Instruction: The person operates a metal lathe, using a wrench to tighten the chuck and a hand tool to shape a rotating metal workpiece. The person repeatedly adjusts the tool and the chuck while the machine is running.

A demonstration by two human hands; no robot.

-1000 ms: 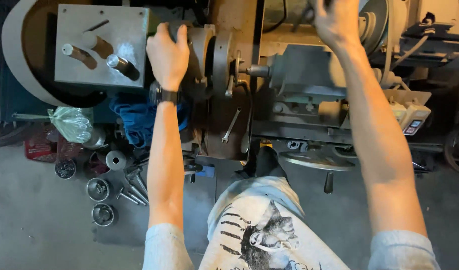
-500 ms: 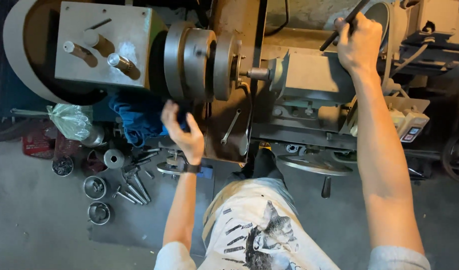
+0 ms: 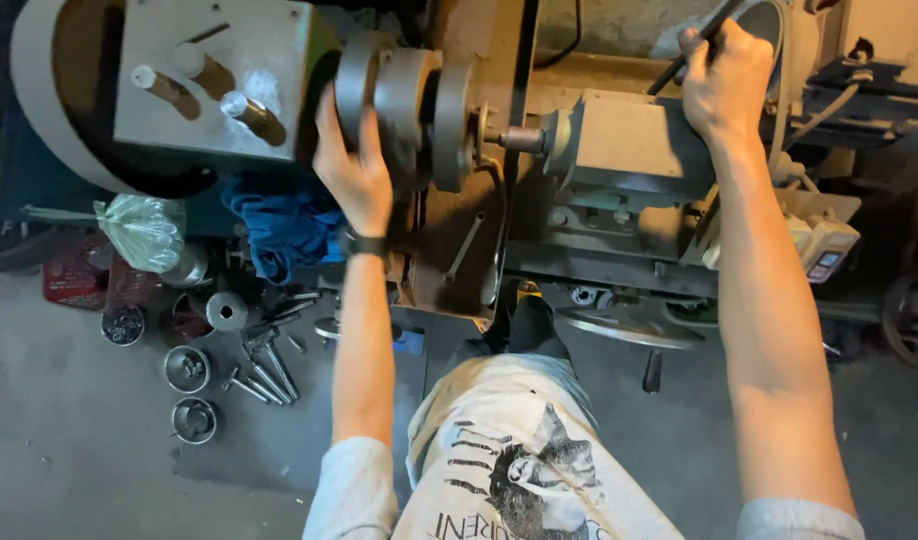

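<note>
I stand over a metal lathe. My left hand (image 3: 354, 170) presses flat against the rim of the round steel chuck (image 3: 404, 100), fingers spread over its left side; a dark watch sits on that wrist. My right hand (image 3: 724, 80) is closed around a thin dark lever handle (image 3: 694, 45) at the upper right of the machine, above the grey tool block (image 3: 629, 150). A short shaft (image 3: 519, 138) sticks out from the chuck toward that block.
The green-grey headstock (image 3: 209, 80) with round knobs is at upper left. A blue rag (image 3: 284, 225) and a green plastic bag (image 3: 144, 230) hang below it. Metal cups and loose bolts (image 3: 254, 375) lie on the floor. A handwheel (image 3: 629, 325) juts out by my knees.
My left hand dropped from the chuck to near my waist, then came back up onto the chuck's rim. My right hand stayed up on the lever, shifting slightly right.
</note>
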